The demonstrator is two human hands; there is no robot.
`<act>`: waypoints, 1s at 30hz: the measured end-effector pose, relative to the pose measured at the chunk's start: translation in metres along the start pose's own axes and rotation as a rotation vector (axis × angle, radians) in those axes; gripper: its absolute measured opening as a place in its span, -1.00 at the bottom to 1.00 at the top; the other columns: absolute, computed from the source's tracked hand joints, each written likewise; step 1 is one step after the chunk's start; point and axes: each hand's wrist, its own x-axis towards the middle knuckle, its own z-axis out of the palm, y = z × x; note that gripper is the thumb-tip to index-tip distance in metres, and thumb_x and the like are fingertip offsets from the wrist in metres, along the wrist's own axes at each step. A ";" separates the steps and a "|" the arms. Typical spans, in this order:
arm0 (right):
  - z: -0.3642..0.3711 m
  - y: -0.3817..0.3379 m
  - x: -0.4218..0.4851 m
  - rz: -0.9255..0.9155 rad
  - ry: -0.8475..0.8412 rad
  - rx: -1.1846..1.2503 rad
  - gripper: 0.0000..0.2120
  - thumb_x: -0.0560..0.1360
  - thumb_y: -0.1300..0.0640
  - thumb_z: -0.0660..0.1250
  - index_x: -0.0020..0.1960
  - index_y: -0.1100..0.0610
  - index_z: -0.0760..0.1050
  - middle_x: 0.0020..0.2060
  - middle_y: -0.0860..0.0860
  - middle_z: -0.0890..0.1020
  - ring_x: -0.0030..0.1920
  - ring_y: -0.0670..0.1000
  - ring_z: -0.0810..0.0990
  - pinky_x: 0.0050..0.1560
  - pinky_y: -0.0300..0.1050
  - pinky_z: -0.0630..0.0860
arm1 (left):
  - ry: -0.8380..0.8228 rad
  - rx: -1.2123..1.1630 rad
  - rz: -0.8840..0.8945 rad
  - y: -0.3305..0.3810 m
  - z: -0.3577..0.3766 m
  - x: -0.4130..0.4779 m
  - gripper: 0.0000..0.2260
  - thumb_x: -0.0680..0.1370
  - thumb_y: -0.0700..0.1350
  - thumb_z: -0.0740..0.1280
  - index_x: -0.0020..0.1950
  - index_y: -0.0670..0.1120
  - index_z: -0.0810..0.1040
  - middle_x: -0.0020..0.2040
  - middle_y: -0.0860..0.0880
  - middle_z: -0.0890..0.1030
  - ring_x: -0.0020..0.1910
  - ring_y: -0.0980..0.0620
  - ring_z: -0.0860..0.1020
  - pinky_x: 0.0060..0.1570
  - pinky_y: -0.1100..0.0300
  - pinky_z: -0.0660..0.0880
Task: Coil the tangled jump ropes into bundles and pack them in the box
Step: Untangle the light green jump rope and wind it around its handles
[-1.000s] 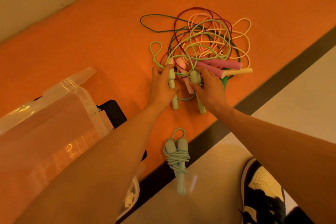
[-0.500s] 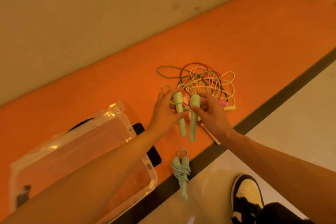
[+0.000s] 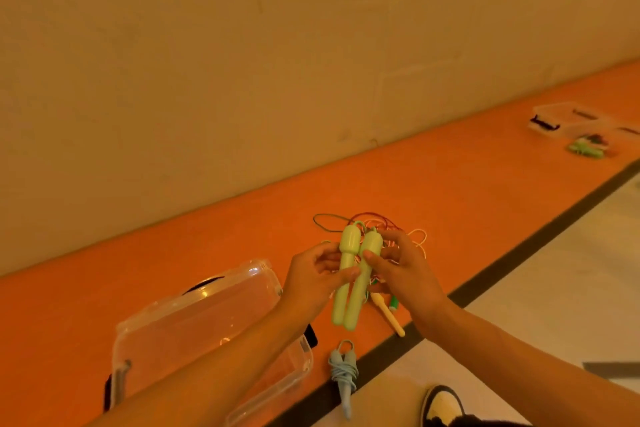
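Two light green jump-rope handles (image 3: 349, 274) are held upright side by side above the orange floor strip. My left hand (image 3: 311, 281) grips the left handle and my right hand (image 3: 401, 270) pinches the right one. Their green cord runs back into the tangle of ropes (image 3: 391, 229) lying behind my hands. A yellow handle (image 3: 388, 315) and a dark green handle tip (image 3: 393, 303) poke out below my right hand. A coiled light blue rope bundle (image 3: 343, 374) lies on the floor near me. The clear plastic box (image 3: 194, 326) stands to the left, partly under my left forearm.
A black object (image 3: 311, 334) peeks out by the box's right side. Far right on the orange strip stand another clear box (image 3: 568, 121) and a green rope bundle (image 3: 585, 149). A dark stripe (image 3: 540, 236) borders the pale floor. My shoe (image 3: 443, 406) shows at the bottom.
Both hands lifted the two green handles off the floor and brought them together upright. The view tilted up, showing more wall and the far box.
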 end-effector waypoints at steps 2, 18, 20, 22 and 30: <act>0.006 -0.013 -0.012 0.001 0.007 0.037 -0.66 0.57 0.22 0.37 0.31 0.04 0.40 0.08 0.14 0.60 0.00 0.12 0.69 -0.21 -0.09 0.66 | 0.026 -0.040 -0.010 0.012 -0.002 -0.014 -0.69 0.45 -0.24 0.53 0.15 -0.05 0.61 -0.02 -0.01 0.69 -0.01 0.06 0.66 -0.08 0.25 0.58; 0.041 -0.042 -0.041 -0.187 0.099 -0.006 -0.55 0.35 -0.08 0.51 0.14 0.00 0.43 -0.13 -0.01 0.71 -0.14 -0.03 0.70 -0.19 -0.15 0.62 | -0.104 0.021 0.013 0.064 -0.026 -0.053 -0.58 0.56 0.02 0.39 0.36 0.30 0.37 0.06 -0.07 0.63 -0.40 -0.11 0.57 -0.49 0.12 0.47; 0.034 -0.044 -0.035 -0.223 0.148 -0.140 -0.41 0.24 -0.24 0.49 0.14 0.00 0.42 -0.08 -0.07 0.66 -0.09 -0.10 0.65 -0.20 -0.23 0.56 | -0.127 0.023 0.021 0.065 -0.029 -0.048 -0.59 0.57 -0.04 0.39 0.34 0.30 0.40 0.03 -0.07 0.65 -0.41 -0.13 0.57 -0.51 0.14 0.46; 0.027 -0.050 -0.028 -0.311 0.221 -0.318 -0.30 0.20 -0.36 0.43 0.19 0.00 0.40 0.04 -0.13 0.57 0.01 -0.14 0.57 -0.09 -0.24 0.53 | -0.148 0.046 0.030 0.069 -0.032 -0.046 -0.57 0.58 -0.08 0.40 0.34 0.30 0.40 0.02 -0.05 0.66 -0.41 -0.13 0.57 -0.52 0.14 0.47; 0.003 -0.063 0.007 -0.675 -0.080 -0.574 -0.76 0.59 -0.07 0.24 0.17 0.02 0.52 0.03 -0.14 0.61 0.05 -0.19 0.56 -0.01 -0.29 0.43 | -0.240 0.115 0.039 0.069 -0.039 -0.029 -0.52 0.48 -0.15 0.48 0.34 0.15 0.44 -0.06 0.02 0.66 -0.44 -0.15 0.57 -0.57 0.18 0.46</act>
